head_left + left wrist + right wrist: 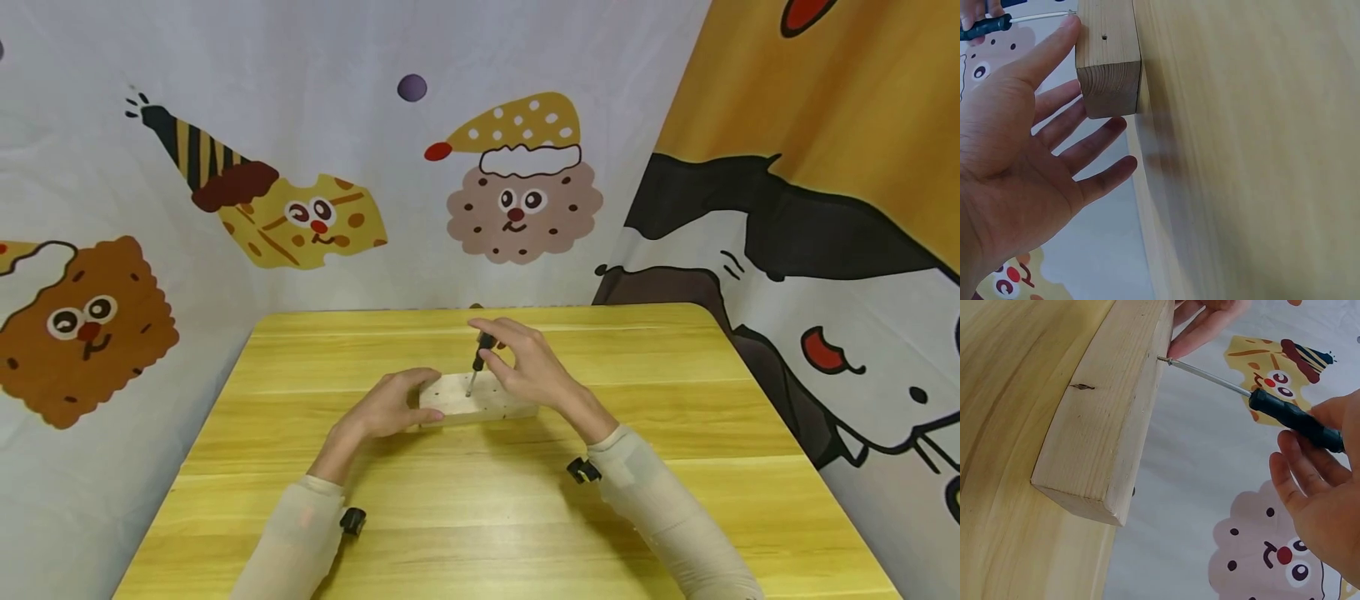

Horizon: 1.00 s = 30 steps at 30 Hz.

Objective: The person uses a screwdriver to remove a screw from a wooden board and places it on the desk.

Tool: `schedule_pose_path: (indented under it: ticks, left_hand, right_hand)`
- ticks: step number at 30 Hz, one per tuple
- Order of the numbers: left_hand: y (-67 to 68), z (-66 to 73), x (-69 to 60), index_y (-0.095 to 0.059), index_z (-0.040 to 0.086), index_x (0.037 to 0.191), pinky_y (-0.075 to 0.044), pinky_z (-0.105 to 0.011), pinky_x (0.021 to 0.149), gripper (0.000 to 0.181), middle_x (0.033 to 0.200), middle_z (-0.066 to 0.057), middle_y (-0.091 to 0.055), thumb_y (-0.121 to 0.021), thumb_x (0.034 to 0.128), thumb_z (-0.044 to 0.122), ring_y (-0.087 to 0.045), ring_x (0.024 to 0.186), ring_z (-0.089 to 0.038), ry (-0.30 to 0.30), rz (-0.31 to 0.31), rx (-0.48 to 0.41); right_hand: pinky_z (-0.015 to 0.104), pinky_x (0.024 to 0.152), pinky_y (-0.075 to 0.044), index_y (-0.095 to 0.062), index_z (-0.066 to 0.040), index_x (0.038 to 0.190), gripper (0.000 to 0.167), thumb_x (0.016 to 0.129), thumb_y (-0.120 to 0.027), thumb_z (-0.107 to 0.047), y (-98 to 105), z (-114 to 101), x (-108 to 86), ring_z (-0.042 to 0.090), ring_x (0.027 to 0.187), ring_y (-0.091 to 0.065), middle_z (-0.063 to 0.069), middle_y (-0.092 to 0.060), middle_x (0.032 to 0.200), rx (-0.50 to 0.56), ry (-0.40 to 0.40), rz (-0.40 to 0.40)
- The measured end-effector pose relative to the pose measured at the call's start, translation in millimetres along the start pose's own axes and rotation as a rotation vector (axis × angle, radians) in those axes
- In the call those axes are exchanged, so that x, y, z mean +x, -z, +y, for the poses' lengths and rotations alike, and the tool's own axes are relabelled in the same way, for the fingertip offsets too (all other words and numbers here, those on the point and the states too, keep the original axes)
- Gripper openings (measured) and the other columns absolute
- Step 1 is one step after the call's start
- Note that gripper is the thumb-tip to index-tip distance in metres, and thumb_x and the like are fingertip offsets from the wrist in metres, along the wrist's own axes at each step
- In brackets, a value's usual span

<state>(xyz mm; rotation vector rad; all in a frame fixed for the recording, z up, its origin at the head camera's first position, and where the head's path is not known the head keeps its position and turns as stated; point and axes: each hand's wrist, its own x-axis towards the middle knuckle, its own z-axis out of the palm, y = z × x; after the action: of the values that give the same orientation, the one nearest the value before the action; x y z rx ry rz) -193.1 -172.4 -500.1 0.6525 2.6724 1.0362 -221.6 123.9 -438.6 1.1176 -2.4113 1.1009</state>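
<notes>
A pale wooden block (448, 406) lies lengthwise on the table, with small dark holes in its upper face. My left hand (386, 407) holds its left end, thumb at the near edge and fingers at the far side. In my right hand (532, 367), thumb and fingers grip the dark handle of a screwdriver (1282, 412). The screwdriver stands slightly tilted, its metal shaft meeting the block's upper face near the middle. A small screw (1162, 359) shows at its tip in the right wrist view, its head just at the wood surface.
The yellow wood-grain table (465, 517) extends around the block, its far edge close to a curtain (337, 67) printed with cartoon figures. Dark devices sit at the left wrist (353, 522) and the right wrist (583, 471).
</notes>
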Motion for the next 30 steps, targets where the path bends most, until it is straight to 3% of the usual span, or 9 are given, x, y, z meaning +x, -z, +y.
schedule_pose_path:
  ticks: [4,9,13,17,22,27,30]
  left_hand:
    - [0.1,-0.6,-0.4,-0.058,0.002,0.163,-0.046,-0.066,0.131,0.076,0.167,-0.02,-0.061,-0.088,0.1015,0.037,-0.057,0.156,-0.044,0.007,-0.003,0.008]
    - [0.3,-1.2,0.1,-0.059,0.003,0.162,-0.047,-0.065,0.131,0.076,0.166,-0.02,-0.062,-0.088,0.1014,0.037,-0.058,0.156,-0.044,0.007,0.001,0.019]
    - [0.4,-1.0,0.3,-0.058,0.003,0.163,-0.046,-0.065,0.131,0.076,0.167,-0.02,-0.061,-0.088,0.1014,0.037,-0.057,0.157,-0.044,0.011,-0.004,0.018]
    - [0.2,-0.6,0.6,-0.058,0.003,0.163,-0.046,-0.065,0.131,0.077,0.167,-0.02,-0.061,-0.088,0.1014,0.038,-0.057,0.157,-0.043,0.017,-0.006,0.018]
    - [0.2,0.8,1.8,-0.058,0.003,0.163,-0.046,-0.065,0.132,0.077,0.167,-0.02,-0.06,-0.088,0.1013,0.039,-0.057,0.157,-0.044,0.024,-0.004,0.019]
    - [-0.5,4.8,5.1,-0.058,0.004,0.164,-0.044,-0.064,0.133,0.075,0.17,-0.019,-0.058,-0.086,0.1033,0.039,-0.054,0.16,-0.043,0.021,0.01,0.007]
    - [-2.1,8.8,9.3,-0.058,0.005,0.164,-0.046,-0.063,0.132,0.074,0.17,-0.018,-0.058,-0.086,0.1032,0.038,-0.054,0.16,-0.042,0.009,0.02,-0.012]
  right_hand:
    - [0.03,0.076,-0.059,-0.073,-0.01,0.151,0.042,0.109,-0.077,-0.014,-1.7,0.9,1.1,0.022,0.095,-0.073,0.009,-0.075,0.115,-0.016,0.008,0.025]
    - [0.032,0.077,-0.063,-0.073,-0.006,0.15,0.043,0.107,-0.079,-0.01,-2.3,2.0,1.4,0.02,0.092,-0.074,0.009,-0.074,0.108,-0.036,0.019,0.05]
    - [0.039,0.084,-0.068,-0.064,-0.002,0.156,0.051,0.107,-0.077,-0.007,-2.1,1.8,1.0,0.022,0.094,-0.076,0.012,-0.077,0.112,-0.039,0.002,0.042]
    - [0.043,0.088,-0.07,-0.064,-0.001,0.156,0.049,0.108,-0.075,-0.004,-1.1,1.1,0.0,0.026,0.099,-0.079,0.016,-0.079,0.121,-0.011,-0.031,0.021]
    - [0.043,0.084,-0.068,-0.065,-0.002,0.154,0.046,0.109,-0.071,0.001,2.5,-1.2,-3.8,0.029,0.102,-0.079,0.016,-0.079,0.124,0.026,-0.059,0.008]
    - [0.042,0.086,-0.068,-0.066,-0.003,0.153,0.047,0.107,-0.072,0.004,10.5,-1.1,-8.4,0.029,0.103,-0.08,0.016,-0.08,0.125,0.05,-0.062,0.049]
    - [0.038,0.081,-0.065,-0.067,-0.003,0.152,0.047,0.106,-0.074,0.005,16.2,1.1,-12.8,0.028,0.102,-0.081,0.016,-0.08,0.126,0.071,-0.065,0.084]
